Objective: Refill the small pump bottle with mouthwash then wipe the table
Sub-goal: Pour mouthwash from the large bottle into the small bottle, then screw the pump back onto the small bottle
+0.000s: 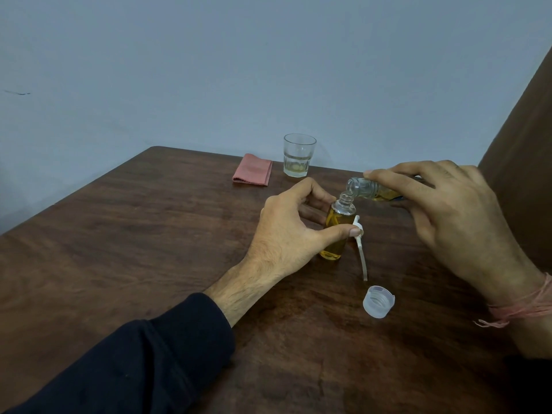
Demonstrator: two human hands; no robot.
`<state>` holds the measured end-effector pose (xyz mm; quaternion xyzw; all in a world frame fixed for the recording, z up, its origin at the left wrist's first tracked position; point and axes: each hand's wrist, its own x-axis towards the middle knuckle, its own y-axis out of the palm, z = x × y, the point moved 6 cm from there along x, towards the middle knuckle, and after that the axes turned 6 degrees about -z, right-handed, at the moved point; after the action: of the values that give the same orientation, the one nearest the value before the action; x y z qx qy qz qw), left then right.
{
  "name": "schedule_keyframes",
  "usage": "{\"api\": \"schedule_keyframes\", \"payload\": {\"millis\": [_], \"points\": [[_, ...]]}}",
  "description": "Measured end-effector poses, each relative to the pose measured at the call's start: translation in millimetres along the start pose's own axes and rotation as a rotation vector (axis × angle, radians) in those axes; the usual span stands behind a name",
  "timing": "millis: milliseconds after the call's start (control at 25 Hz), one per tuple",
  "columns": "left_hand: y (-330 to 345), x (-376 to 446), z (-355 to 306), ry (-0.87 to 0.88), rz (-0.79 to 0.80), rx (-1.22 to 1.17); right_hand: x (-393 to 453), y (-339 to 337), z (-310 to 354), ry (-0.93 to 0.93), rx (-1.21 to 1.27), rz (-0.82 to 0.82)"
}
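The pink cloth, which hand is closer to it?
Left. The left hand grips the small bottle, nearer the pink cloth. The right hand is farther away, tipping the bigger bottle.

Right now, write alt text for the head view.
The right hand tips a mouthwash bottle into the small bottle, which the left hand steadies on a wooden table. Nearby lie the pump, a cap, a glass and a pink cloth.

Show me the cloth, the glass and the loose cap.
cloth (pixel 252 174), head view, middle of the folded top.
glass (pixel 299 153), head view, side wall.
cap (pixel 378 302), head view, threaded inside.
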<state>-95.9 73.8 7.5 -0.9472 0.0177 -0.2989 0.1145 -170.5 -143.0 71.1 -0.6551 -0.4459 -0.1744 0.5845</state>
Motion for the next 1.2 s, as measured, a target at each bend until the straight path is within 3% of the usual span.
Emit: {"api": "schedule_keyframes", "payload": {"millis": [440,640,880,1200], "points": [[0.0,0.1,0.0,-0.001,0.002,0.001,0.3,-0.9,-1.3,0.024,0.035,-0.019],[0.5,-0.1,-0.5,-0.006,0.003,0.001,-0.8,1.8,-4.4,0.111,0.172,-0.015],[0.2,0.8,1.1,-0.017,0.008,-0.003,-4.8,10.4,-17.9,0.406,0.469,-0.03],[0.5,0.4,1.4,-0.007,0.022,-0.008,-23.9,25.1,-48.0,0.754,0.663,-0.105]]}}
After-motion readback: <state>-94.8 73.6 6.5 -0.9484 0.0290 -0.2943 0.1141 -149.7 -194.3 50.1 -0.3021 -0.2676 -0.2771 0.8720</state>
